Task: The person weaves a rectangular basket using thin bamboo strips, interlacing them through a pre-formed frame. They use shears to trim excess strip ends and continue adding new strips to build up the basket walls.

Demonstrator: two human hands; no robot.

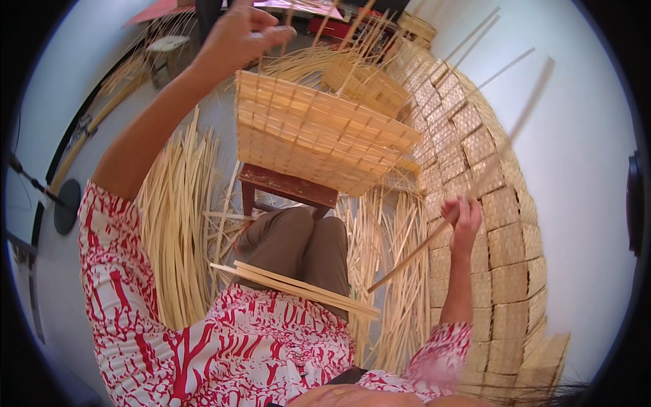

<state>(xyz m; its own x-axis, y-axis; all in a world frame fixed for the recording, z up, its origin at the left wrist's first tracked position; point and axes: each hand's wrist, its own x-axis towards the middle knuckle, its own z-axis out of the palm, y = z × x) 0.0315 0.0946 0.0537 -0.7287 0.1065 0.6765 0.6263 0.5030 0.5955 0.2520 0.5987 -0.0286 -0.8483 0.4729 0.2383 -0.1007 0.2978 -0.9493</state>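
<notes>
The basket (315, 132) is a broad four-cornered piece of pale, woven split cane or bamboo, and we see it resting on a stool (288, 182), in front of the person's knees. It is tilted, its long upper edge sloping down to our right. Its weave is an open check of flat bands with small darker gaps, and several loose uprights rise beyond it; we cannot count them surely.

We see two hands. The right hand (464, 220), out to the side, pinches one long, thin, flat strip (411, 258), which slants from near the lap up toward the white wall (576, 122), its upper end blurred. The left hand (247, 32) is raised above the basket's left corner with fingers curled and thumb out, close to an upright; we cannot tell whether it grasps anything.

Across the lap lie at least three straight lap strips (305, 288), smooth and pale, over brown trousers (274, 241). We count two floor heaps of the same stuff: a left heap (178, 224), long and dense, and a right heap (400, 258), more tangled. The one stool is dark red wood, its paint scuffed. Along the wall we find stacked woven blocks (505, 247), box-shaped, too many to count.
</notes>
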